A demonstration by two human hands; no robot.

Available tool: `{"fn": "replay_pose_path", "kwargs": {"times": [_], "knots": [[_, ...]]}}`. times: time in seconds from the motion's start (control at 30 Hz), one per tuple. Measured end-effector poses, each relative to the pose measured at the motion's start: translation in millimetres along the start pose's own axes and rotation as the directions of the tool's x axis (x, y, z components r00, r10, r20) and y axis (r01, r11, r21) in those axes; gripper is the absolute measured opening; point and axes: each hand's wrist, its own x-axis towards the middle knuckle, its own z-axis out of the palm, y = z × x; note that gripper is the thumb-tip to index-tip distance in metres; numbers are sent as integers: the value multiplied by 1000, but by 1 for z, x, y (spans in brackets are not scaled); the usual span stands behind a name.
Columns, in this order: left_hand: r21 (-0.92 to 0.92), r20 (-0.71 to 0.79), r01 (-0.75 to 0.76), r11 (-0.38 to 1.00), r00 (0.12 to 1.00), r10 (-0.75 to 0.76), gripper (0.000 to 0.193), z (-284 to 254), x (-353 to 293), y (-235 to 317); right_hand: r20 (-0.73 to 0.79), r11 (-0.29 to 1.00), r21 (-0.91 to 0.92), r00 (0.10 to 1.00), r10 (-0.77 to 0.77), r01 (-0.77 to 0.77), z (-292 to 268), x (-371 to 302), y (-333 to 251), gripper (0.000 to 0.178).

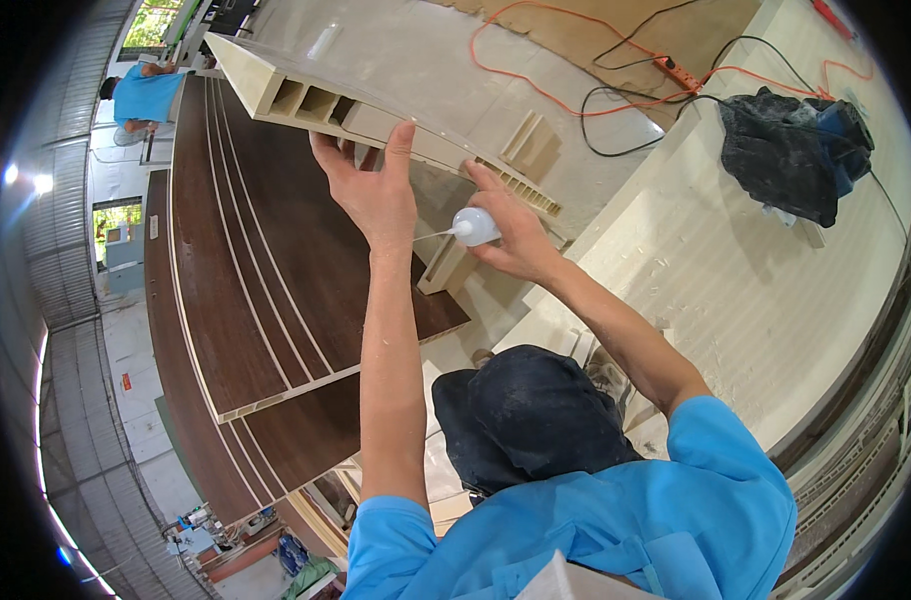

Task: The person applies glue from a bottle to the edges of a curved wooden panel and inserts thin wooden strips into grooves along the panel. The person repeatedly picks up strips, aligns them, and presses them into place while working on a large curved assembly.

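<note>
A long cream panel (384, 124) with a hollow end is raised over the dark boards, its open compartments facing me. My left hand (371, 190) grips its near edge, the thumb up against the edge and the fingers partly hidden beneath. In my right hand (521, 232) is a white squeeze bottle (476, 227), its thin nozzle pointing left toward my left wrist. The index finger of that hand stretches up to the panel's edge, beside a ribbed slotted section (521, 187).
Dark brown panels (276, 230) with pale stripes are stacked at left. On the pale bench (666, 280) at right lies a black cloth bundle (791, 150). Orange cable and a power strip (676, 73) lie behind. A black cap (531, 415) blocks the lower middle. Another person (146, 97) stands far left.
</note>
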Motion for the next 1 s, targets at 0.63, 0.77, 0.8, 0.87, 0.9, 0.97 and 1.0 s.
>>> {"fn": "replay_pose_path", "kwargs": {"times": [0.63,0.77,0.8,0.87,0.9,0.97,1.0], "knots": [[-40,-4,-119,992,993,119,95,-33,24,7,42,998,58,999,-11,9,10,0,15,48],[-80,0,-120,990,993,121,97,-28,24,8,29,999,33,1000,0,-1,12,1,13,49],[-37,17,-118,992,993,118,97,-28,26,10,21,998,55,1000,12,-14,12,1,13,49],[48,52,-106,993,993,104,98,-31,28,18,22,994,95,999,42,-44,11,2,11,49],[128,100,-58,990,994,45,98,-35,30,23,26,992,111,998,62,-64,10,2,9,49],[247,152,-57,967,988,20,102,-39,31,31,39,988,137,997,73,-78,8,3,8,49],[299,165,-55,953,986,5,104,-40,32,34,49,986,146,996,68,-75,7,4,7,50]]}}
